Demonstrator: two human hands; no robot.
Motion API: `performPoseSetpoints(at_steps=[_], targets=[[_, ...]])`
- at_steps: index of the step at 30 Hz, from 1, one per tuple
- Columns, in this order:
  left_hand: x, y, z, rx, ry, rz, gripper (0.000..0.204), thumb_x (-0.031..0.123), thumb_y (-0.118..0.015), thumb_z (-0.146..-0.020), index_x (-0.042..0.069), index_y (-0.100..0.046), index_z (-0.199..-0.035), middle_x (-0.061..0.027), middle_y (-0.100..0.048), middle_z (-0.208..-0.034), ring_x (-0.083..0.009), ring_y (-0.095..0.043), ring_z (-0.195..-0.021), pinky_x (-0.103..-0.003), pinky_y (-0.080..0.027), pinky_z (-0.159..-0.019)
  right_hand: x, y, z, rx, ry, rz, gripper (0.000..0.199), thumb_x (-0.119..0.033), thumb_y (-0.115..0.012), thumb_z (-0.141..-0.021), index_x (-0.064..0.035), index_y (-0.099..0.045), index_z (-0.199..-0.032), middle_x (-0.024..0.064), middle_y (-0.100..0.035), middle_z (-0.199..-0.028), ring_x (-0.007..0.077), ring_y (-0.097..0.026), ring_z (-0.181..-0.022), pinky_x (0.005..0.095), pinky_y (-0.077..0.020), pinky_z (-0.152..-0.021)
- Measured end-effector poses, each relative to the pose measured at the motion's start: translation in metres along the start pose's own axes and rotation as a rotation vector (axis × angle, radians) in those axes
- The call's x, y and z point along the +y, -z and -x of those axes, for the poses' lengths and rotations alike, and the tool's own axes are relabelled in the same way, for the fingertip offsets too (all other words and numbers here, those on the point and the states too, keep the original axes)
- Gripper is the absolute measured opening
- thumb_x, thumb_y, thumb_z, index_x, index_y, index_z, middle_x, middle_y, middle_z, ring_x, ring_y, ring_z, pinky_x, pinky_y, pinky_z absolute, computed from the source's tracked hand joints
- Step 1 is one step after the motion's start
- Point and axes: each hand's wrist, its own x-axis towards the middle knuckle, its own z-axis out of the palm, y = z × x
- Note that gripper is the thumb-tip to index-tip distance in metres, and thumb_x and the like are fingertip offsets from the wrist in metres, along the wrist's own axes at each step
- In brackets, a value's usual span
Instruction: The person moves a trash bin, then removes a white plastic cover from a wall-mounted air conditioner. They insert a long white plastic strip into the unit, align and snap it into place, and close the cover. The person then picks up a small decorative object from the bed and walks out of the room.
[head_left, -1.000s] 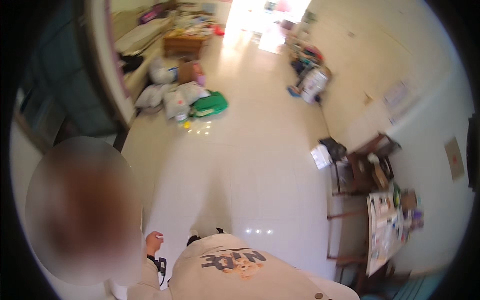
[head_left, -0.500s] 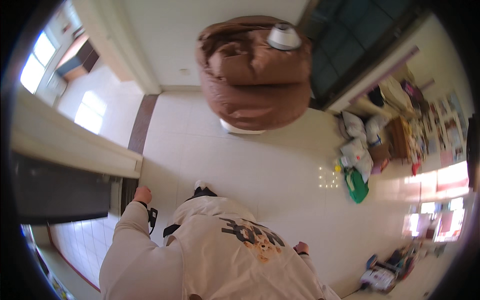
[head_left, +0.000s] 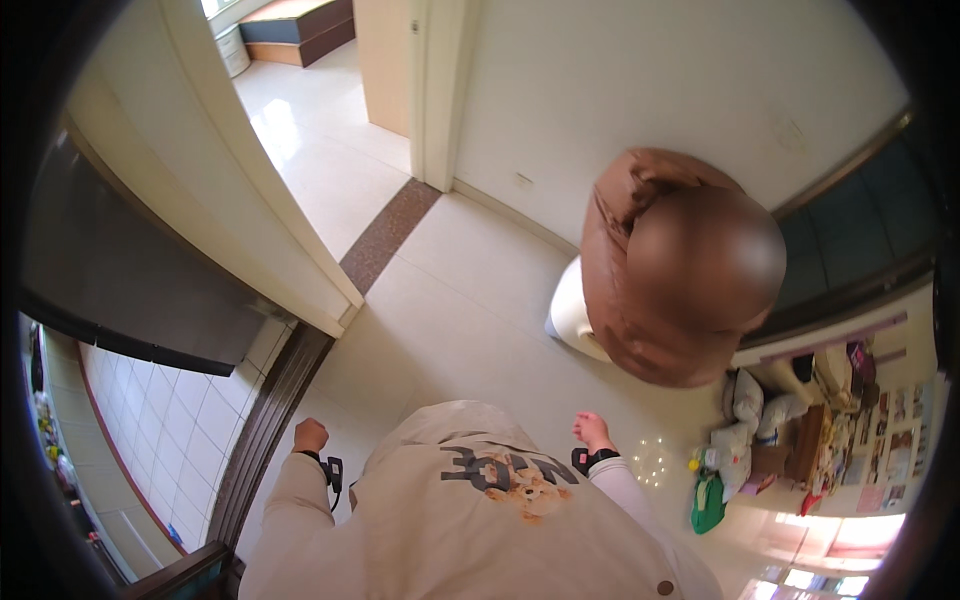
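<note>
Fingers [head_left: 309, 429] of the left hand [head_left: 311, 437] are resting curled in a loose fist; the right hand [head_left: 593, 431] is hovering half-curled, whether its fingers touch I cannot tell. A beige, bear-printed cloth garment [head_left: 455, 540] is hanging between both hands.

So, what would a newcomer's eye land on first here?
Probably the big, puffy brown bundle above a white base, right of centre. Next might come the bear print on the beige top at the lower middle, with the left hand and right hand on either side. Then perhaps the bright green bag-like thing at lower right.
</note>
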Motion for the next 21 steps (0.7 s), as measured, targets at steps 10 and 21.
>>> performPoseSetpoints(at_steps=[10,21], targets=[[0.053,0.054,-0.117,-0.043,0.071,0.257,0.024,0.013,-0.065,-0.067,0.011,-0.069,-0.091,-0.0154,-0.067,-0.097,-0.0311,-0.062,-0.097,-0.037,-0.049,-0.088,-0.138,-0.069,-0.081,-0.114,-0.148,0.374,0.022,-0.020,-0.057,-0.086,-0.0074,-0.059,-0.103,0.0020,-0.058,-0.079,0.0132,-0.055,-0.066,0.0283,-0.0439,-0.052],[0.280,0.267,-0.386,0.022,0.086,0.553,0.031,0.012,-0.062,-0.072,0.006,-0.065,-0.103,-0.0172,-0.064,-0.105,-0.0319,-0.059,-0.102,-0.038,-0.046,-0.090,-0.584,-0.240,-0.377,-0.450,0.226,0.979,0.024,-0.025,-0.056,-0.082,-0.0051,-0.065,-0.092,0.0063,-0.061,-0.074,0.0174,-0.058,-0.063,0.0338,-0.0448,-0.054]])
